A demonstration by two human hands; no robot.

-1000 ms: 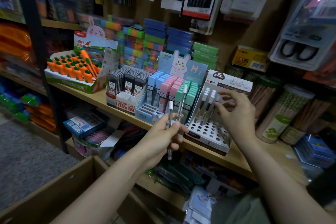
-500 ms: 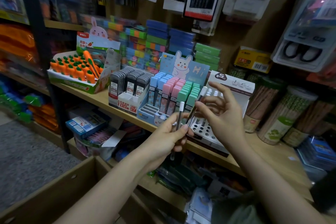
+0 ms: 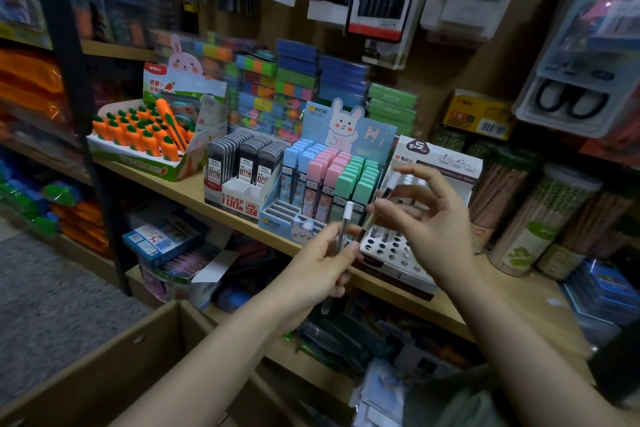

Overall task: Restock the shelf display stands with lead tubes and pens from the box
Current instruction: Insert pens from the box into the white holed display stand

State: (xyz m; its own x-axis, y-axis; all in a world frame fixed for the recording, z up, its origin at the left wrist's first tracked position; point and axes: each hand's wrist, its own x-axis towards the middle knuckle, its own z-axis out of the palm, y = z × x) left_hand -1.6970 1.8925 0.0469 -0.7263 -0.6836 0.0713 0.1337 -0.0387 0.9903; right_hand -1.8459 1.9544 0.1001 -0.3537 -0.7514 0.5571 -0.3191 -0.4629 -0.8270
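Right hand (image 3: pixel 429 225) took one pen (image 3: pixel 381 203), left hand (image 3: pixel 318 267) holds one pen (image 3: pixel 341 236)

Your right hand (image 3: pixel 427 218) hides much of the pen stand (image 3: pixel 388 248) (its pen (image 3: pixel 381 199) is motion-blurred); the box (image 3: pixel 104 371) runs off-frame.

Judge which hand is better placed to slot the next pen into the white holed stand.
Right, probably. The right hand already pinches a white-capped clear pen just above the white perforated pen stand; the left hand grips another white-capped pen further from it.
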